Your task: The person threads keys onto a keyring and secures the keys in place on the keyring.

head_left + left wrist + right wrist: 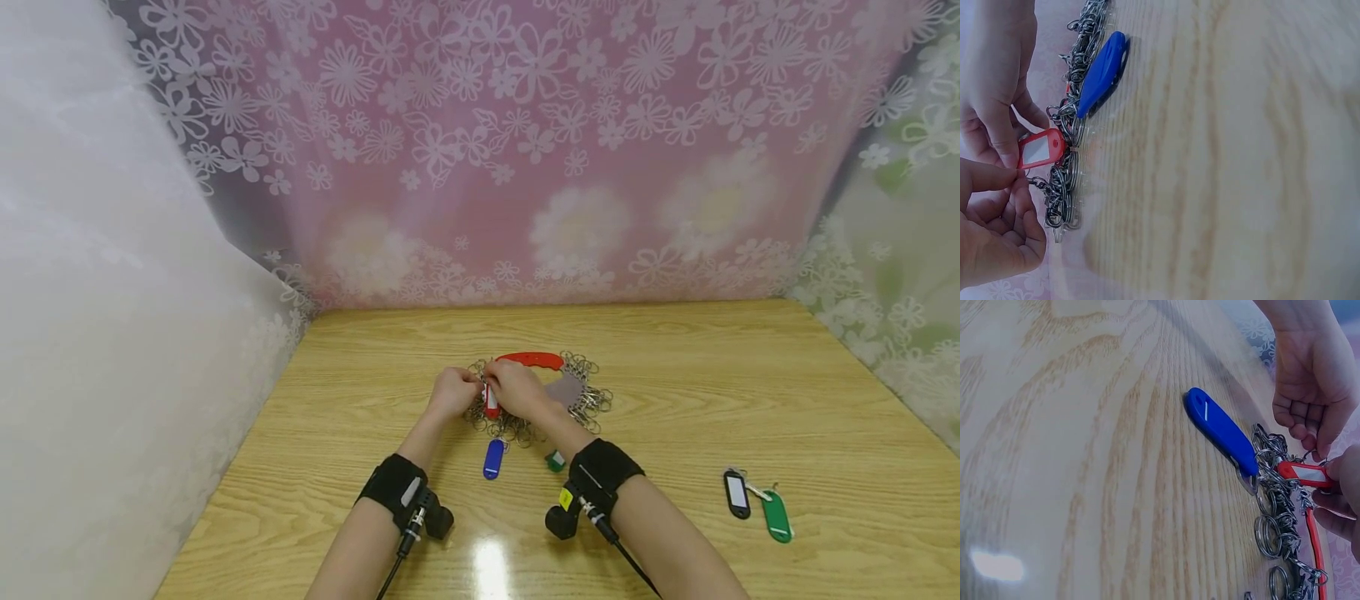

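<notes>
A red-framed key tag (491,402) with a white label lies between the two hands, over a grey plate (564,390) ringed with metal rings and clips. The right hand (517,389) pinches the end of the red tag (1307,474) between thumb and fingers. Close beside it, the left hand (454,392) has its fingers curled, thumb and fingertip pinching a small metal ring at the tag's end; in the left wrist view the left hand (1000,225) nearly touches the other hand's fingertips. The plate's red handle (534,359) lies behind the hands.
A blue tag (492,459) lies in front of the ring cluster, and a green tag (555,461) lies beside the right wrist. At the right of the wooden table (660,350) are a black-framed tag (737,493) and a green tag (777,517) with a key between them.
</notes>
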